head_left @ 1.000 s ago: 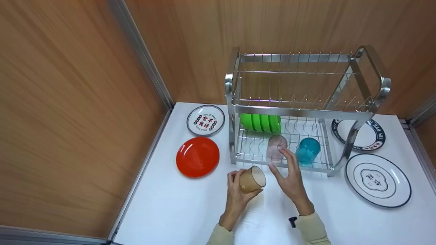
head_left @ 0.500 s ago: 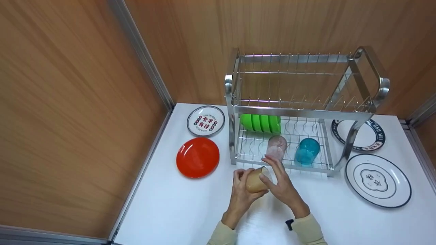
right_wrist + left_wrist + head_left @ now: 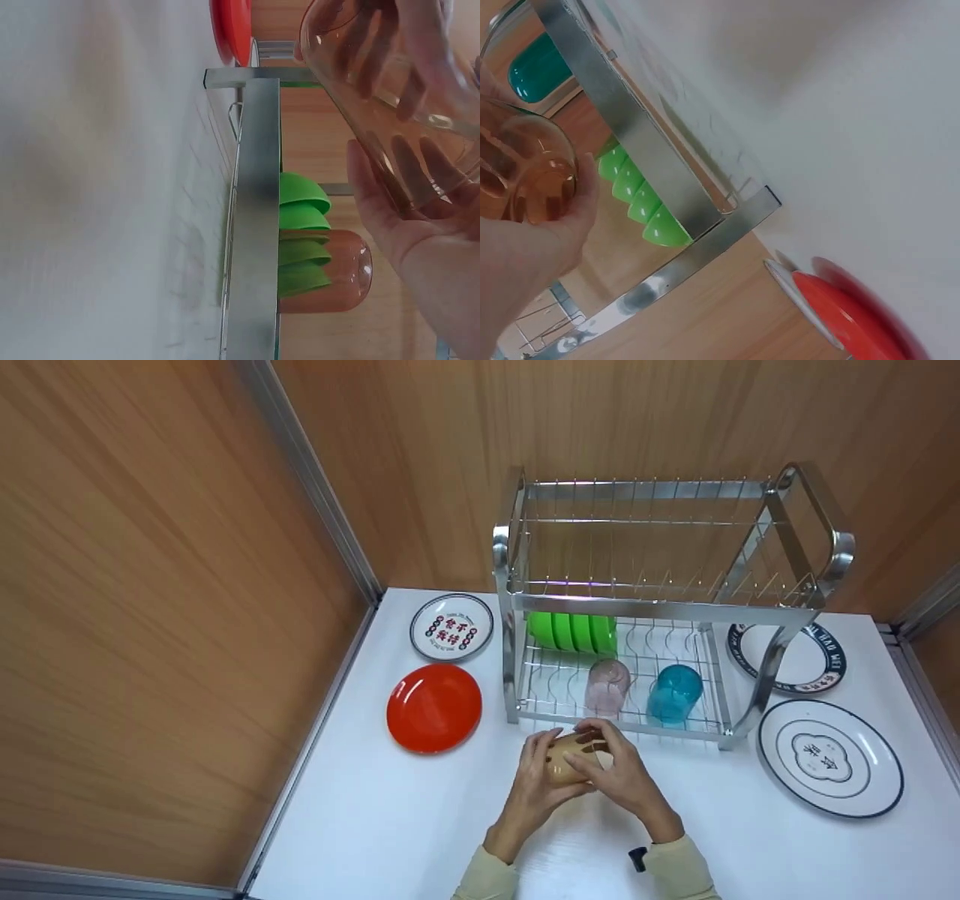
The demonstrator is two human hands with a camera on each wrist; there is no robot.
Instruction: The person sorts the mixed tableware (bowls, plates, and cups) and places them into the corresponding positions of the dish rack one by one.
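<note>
An amber see-through glass (image 3: 564, 765) lies on its side between both hands, just in front of the dish rack. My left hand (image 3: 531, 791) grips it round its base end. My right hand (image 3: 626, 780) holds the rim end, with the thumb on the near side and fingers over the far side. In the left wrist view the glass (image 3: 544, 169) shows its round base. Through its wall in the right wrist view, fingers show behind the glass (image 3: 390, 112). On the rack's lower tier a pink glass (image 3: 607, 688) and a blue glass (image 3: 675, 694) stand upside down.
The two-tier metal dish rack (image 3: 660, 606) holds several green bowls (image 3: 572, 632) below. To the left lie a red plate (image 3: 434, 708) and a small white plate (image 3: 451, 627). On the right are a dark-rimmed plate (image 3: 784, 660) and a large white plate (image 3: 831, 759).
My right hand has come down and left from near the pink glass and taken hold of the amber glass's rim end. The left hand has shifted slightly right with the glass, turning it sideways.
</note>
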